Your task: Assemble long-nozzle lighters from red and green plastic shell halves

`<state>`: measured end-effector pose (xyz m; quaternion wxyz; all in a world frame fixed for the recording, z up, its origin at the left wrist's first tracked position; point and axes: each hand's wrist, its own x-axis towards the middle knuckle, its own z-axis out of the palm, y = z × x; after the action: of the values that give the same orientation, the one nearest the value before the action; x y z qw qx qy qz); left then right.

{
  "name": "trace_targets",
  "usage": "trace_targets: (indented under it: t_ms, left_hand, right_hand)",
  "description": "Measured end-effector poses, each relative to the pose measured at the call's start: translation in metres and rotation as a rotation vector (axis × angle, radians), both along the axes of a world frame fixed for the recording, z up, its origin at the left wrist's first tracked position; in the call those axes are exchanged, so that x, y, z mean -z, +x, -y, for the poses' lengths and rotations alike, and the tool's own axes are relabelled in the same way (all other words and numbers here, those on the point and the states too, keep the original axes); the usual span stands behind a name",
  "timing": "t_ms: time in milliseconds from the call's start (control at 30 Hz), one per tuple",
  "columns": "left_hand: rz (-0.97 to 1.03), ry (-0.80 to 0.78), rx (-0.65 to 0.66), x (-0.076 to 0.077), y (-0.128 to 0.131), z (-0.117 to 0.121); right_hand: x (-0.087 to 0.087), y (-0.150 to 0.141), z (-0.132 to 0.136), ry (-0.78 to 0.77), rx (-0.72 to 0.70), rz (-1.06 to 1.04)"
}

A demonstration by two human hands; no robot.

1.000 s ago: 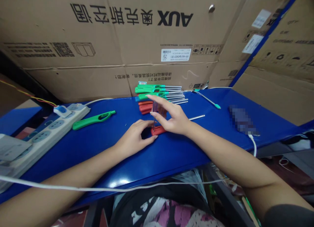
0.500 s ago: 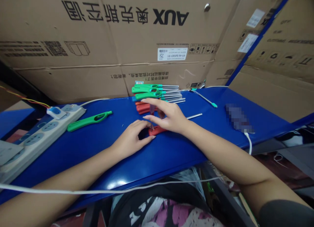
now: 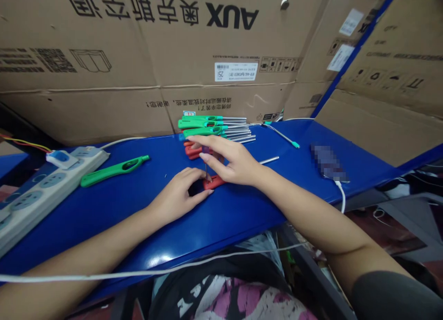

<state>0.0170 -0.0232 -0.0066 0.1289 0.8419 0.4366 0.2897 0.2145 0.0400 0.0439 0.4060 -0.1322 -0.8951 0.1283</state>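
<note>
Where both hands (image 3: 178,193) converge, the red lighter (image 3: 215,181) runs beneath the right (image 3: 237,163).

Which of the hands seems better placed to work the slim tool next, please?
Probably the right hand: it holds the slim tool upright over the red handle, while the left hand seems to steady that handle's end.

Red casing (image 3: 213,182): smooth plastic, slightly glossy
Screwdriver (image 3: 206,170): thin metal-looking shaft; handle finish mostly hidden
Stacked rods (image 3: 238,120): bright, shiny metal
Loose green casing (image 3: 116,171): smooth plastic, soft sheen
Tabletop (image 3: 200,225): glossy, smooth, reflecting light
Carton (image 3: 138,57): matt cardboard, creased
Label (image 3: 236,72): white paper-like
Shirt (image 3: 228,297): matt printed cloth
</note>
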Motion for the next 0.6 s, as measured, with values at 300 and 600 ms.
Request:
trace_targets:
  t_ms: [300,600]
  left_hand:
    - [0.001,-0.012,0.012,-0.0027,0.0011,0.0008]
    - [0.021,-0.034,0.012,-0.0048,0.0018,0.0023]
  right_hand:
    - [0.0015,0.002,-0.0039,0.087,0.105,-0.065]
    - [0.0013,-0.001,-0.0023,-0.138,-0.003,-0.061]
